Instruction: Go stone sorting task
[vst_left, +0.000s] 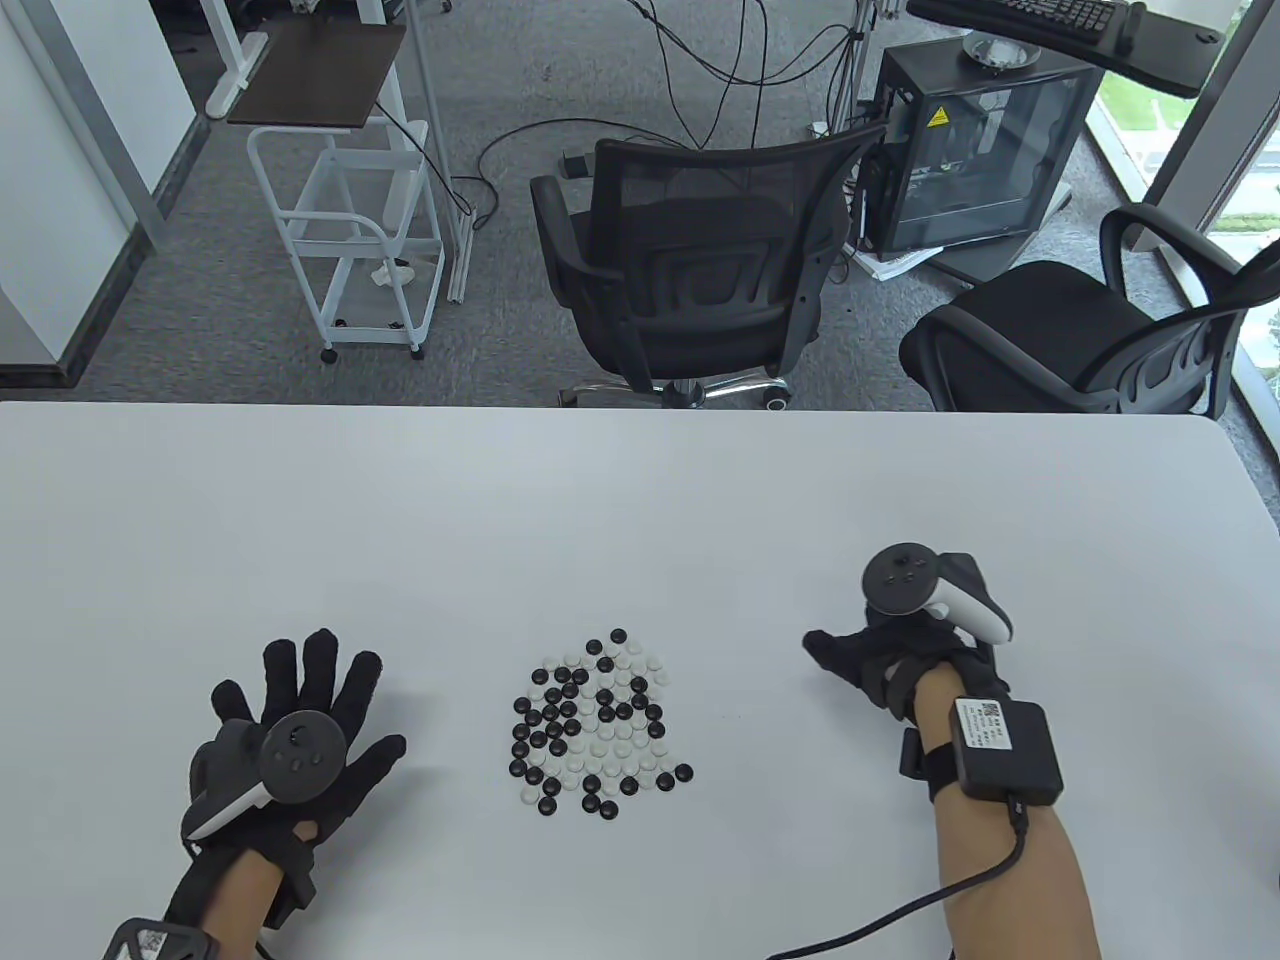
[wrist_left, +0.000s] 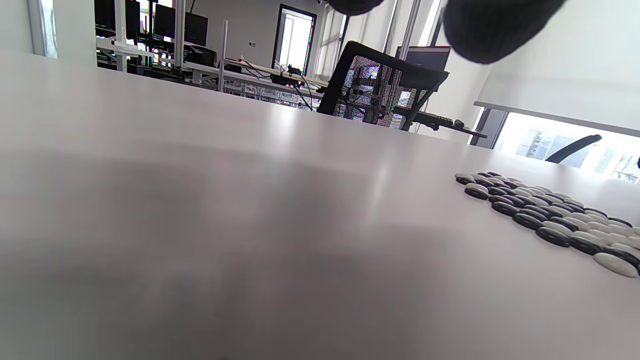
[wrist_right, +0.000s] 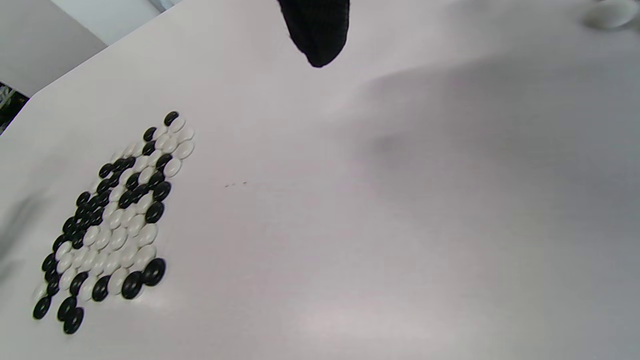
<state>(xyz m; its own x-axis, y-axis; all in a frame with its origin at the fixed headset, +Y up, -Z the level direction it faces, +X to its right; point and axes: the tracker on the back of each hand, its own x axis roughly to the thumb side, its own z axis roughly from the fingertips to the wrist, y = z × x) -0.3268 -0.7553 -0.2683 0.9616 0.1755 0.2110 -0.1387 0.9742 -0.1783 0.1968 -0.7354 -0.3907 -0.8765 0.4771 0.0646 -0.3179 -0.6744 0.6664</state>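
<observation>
White table (vst_left: 640, 500) w/ mixed black & white Go stones (vst_left: 597, 725) clustered near front-center.

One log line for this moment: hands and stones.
left hand: open, flat on white table | right hand: holding nothing visible | mixed black and white Go stones: unsorted cluster between hands

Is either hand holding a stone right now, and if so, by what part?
No. The left hand lies spread flat on the table; the right hand rests beside the stones, nothing visibly pinched.
</observation>
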